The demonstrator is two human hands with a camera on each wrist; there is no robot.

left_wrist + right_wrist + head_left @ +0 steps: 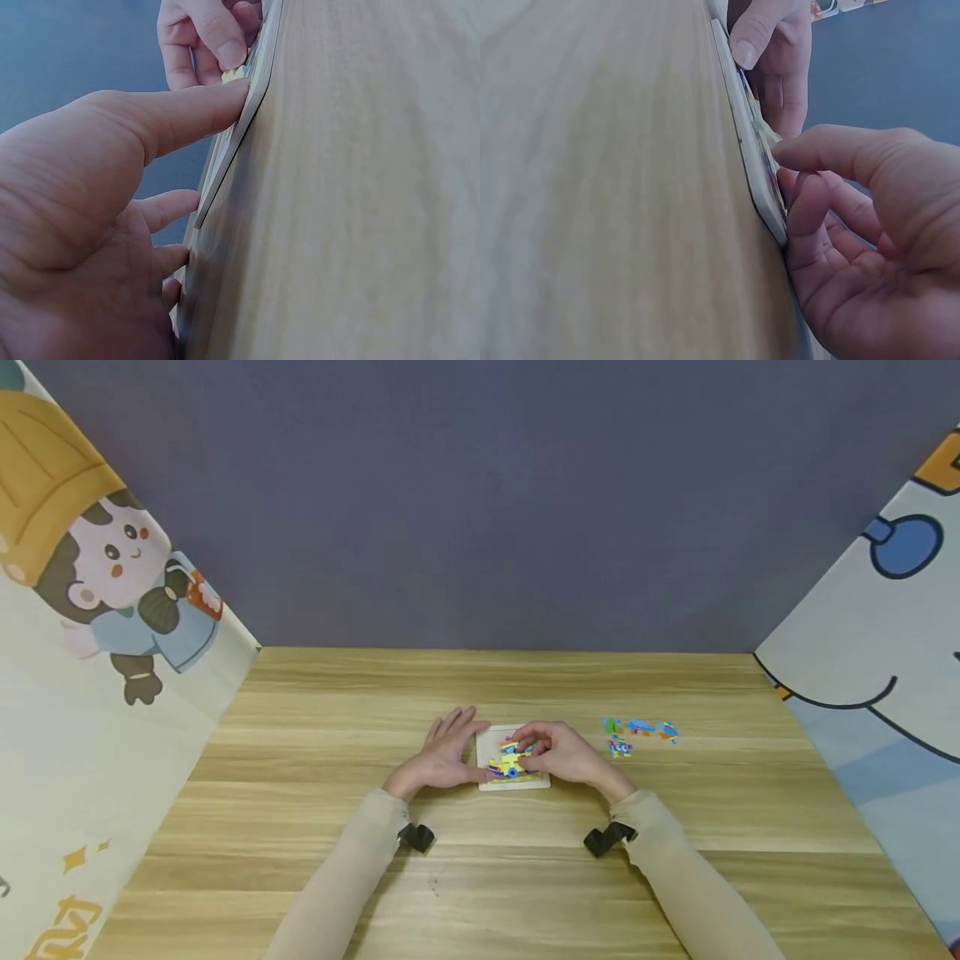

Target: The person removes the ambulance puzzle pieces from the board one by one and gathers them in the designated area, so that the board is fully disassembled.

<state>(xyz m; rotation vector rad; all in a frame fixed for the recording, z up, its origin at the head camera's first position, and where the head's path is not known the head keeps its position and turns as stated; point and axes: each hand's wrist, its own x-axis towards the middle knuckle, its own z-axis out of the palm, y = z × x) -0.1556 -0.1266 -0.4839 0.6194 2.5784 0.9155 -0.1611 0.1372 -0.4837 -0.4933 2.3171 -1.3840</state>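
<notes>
A small white puzzle board lies on the table with colourful, mostly yellow and blue puzzle pieces fitted in it. My left hand lies along the board's left side, fingers spread, its thumb resting over the near left corner. From the right, my right hand reaches over the board, thumb and fingers curled at the pieces. It pinches a yellow puzzle piece whose edge stands slightly raised under the thumb. Much of that piece is hidden by the fingers.
Several loose puzzle pieces in blue, green and orange lie to the right of the board. The wooden table meets a dark back wall, with printed panels on both sides. Black wrist cameras sit on both sleeves.
</notes>
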